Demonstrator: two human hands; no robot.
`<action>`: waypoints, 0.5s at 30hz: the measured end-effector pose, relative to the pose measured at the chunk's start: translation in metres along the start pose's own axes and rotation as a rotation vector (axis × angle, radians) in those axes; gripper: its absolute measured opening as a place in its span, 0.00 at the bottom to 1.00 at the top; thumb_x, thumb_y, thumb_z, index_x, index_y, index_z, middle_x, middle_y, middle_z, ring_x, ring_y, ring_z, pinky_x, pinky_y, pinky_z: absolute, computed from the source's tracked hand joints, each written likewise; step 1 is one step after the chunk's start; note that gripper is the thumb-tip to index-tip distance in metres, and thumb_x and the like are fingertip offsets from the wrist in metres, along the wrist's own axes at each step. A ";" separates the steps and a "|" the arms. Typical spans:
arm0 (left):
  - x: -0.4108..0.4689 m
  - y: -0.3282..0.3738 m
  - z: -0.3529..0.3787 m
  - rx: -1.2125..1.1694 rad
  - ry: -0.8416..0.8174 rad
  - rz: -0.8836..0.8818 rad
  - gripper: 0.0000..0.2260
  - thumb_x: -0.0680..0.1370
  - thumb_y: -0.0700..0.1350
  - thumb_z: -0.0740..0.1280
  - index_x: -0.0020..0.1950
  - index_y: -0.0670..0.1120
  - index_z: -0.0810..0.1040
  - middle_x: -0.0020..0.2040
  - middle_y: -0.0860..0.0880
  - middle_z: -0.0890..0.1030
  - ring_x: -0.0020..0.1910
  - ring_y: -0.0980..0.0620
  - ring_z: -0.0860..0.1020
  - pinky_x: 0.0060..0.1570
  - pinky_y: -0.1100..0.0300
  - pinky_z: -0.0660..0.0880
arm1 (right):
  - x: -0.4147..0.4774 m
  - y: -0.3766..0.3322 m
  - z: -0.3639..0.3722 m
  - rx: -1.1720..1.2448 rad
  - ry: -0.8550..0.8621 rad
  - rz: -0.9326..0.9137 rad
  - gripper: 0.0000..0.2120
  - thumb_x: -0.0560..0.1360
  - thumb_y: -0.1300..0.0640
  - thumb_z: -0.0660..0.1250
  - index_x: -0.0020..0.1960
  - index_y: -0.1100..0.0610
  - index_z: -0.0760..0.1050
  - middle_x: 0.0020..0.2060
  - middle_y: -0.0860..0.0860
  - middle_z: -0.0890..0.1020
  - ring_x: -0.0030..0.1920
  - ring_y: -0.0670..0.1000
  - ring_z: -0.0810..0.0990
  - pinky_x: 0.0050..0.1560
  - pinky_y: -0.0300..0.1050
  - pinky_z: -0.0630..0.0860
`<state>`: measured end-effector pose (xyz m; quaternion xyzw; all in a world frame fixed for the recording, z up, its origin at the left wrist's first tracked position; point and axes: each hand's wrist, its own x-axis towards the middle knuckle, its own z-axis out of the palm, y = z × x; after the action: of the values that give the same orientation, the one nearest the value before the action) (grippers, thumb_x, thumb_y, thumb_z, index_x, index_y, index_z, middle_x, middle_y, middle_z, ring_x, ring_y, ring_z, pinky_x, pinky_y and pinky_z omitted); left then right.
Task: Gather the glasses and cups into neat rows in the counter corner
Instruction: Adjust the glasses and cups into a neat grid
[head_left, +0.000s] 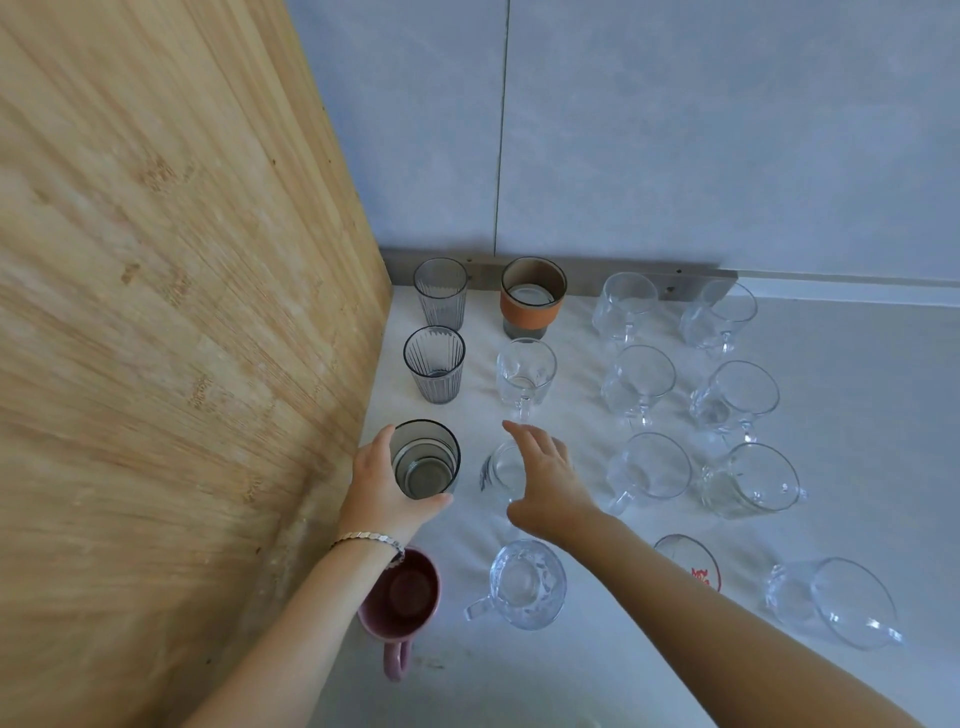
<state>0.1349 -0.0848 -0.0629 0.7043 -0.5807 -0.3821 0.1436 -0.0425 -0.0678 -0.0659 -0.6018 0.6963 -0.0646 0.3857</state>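
- The side panel (156, 312) is pale wood with a fine streaked grain, matt.
- The wall tiles (675, 130) are smooth, pale grey and nearly matt.
- A dull metal strip (582, 270) runs along the wall's foot.
- The worktop (857, 389) is white, smooth and matt.
- The ribbed tumbler (440, 293) and its twin (434, 364) are smoky grey glass.
- The smooth-walled tumbler (426, 460) is the same grey glass, glossy.
- The banded cup (532, 299) is tinted glass with a matt terracotta sleeve.
- The handled mugs (639, 384) are clear, shiny glass.
- The faceted mug (524, 584) is clear cut-pattern glass.
- The pink mug (402, 603) looks like glazed ceramic.
- The bracelet (371, 539) has bright metal links.
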 end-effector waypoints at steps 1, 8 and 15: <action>0.000 0.000 0.000 0.000 0.000 0.002 0.44 0.65 0.46 0.78 0.75 0.47 0.56 0.73 0.46 0.61 0.72 0.49 0.64 0.68 0.59 0.63 | 0.000 0.000 0.001 -0.003 0.016 0.014 0.44 0.67 0.61 0.68 0.76 0.48 0.48 0.74 0.49 0.55 0.74 0.55 0.54 0.74 0.52 0.59; 0.000 -0.001 0.000 -0.003 -0.005 -0.003 0.45 0.64 0.45 0.78 0.75 0.47 0.57 0.73 0.45 0.61 0.72 0.49 0.64 0.68 0.58 0.63 | 0.002 0.006 0.005 0.073 0.172 0.104 0.35 0.70 0.51 0.71 0.73 0.51 0.59 0.68 0.51 0.66 0.66 0.55 0.69 0.60 0.47 0.73; -0.002 0.001 -0.001 0.016 -0.024 -0.012 0.45 0.65 0.46 0.77 0.76 0.47 0.54 0.73 0.44 0.60 0.72 0.48 0.63 0.69 0.58 0.62 | 0.001 0.006 0.002 -0.003 0.204 0.163 0.35 0.71 0.49 0.69 0.74 0.50 0.57 0.68 0.50 0.65 0.65 0.54 0.69 0.54 0.47 0.74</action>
<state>0.1344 -0.0833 -0.0609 0.7045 -0.5811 -0.3867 0.1286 -0.0456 -0.0669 -0.0711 -0.5341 0.7787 -0.0928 0.3158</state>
